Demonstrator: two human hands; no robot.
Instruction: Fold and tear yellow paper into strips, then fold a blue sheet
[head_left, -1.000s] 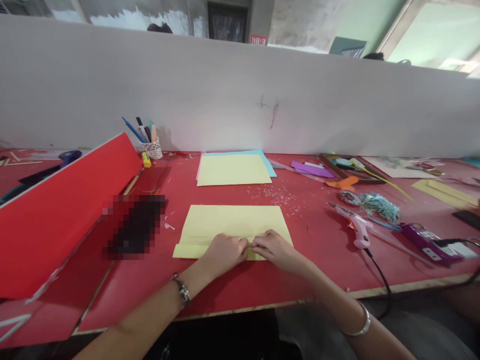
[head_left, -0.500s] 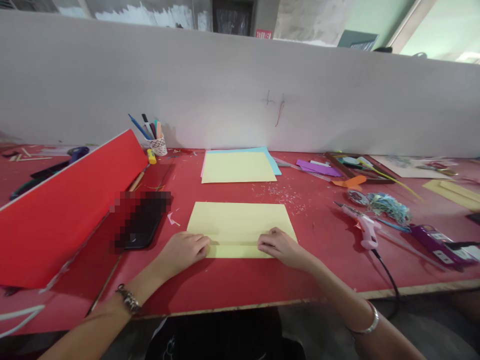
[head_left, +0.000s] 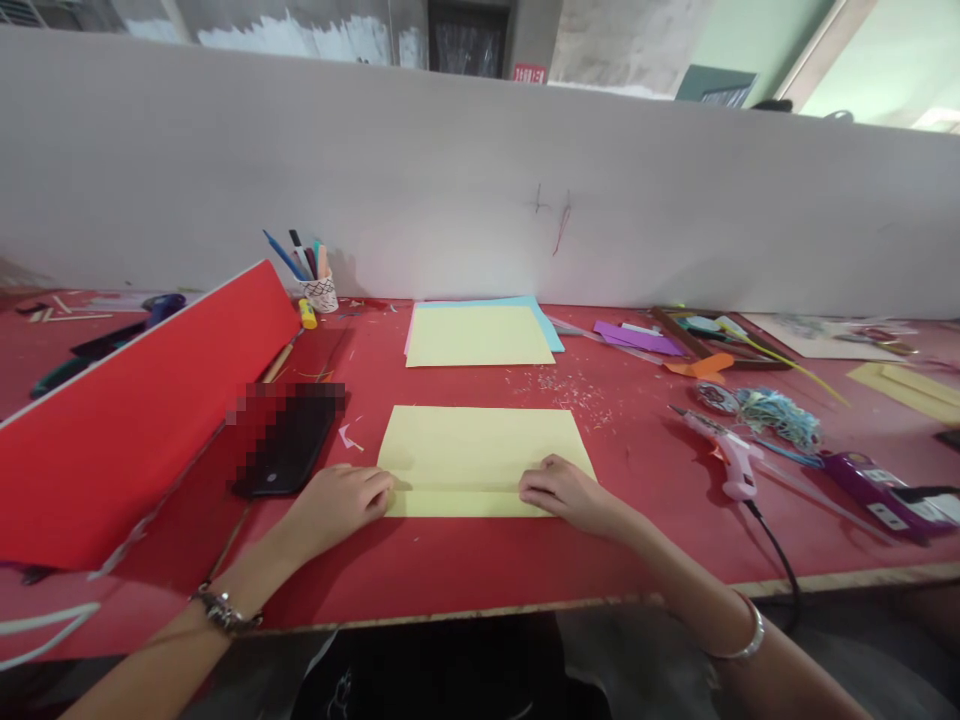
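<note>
two hands pressing a folded yellow sheet near the front table edge

yellow sheet [head_left: 480, 455] lies flat on the red table [head_left: 465, 570], its near edge folded over, with bare table between it and the front edge. left hand [head_left: 337, 500], fingers curled, presses the fold's left end; right hand [head_left: 562, 492], fingers bent, presses its right part. one paper stack [head_left: 480, 333] lies behind. one cup [head_left: 319, 292] holds several pens. one glue gun [head_left: 724, 455] lies at right, one red board [head_left: 127, 420] at left.
</note>
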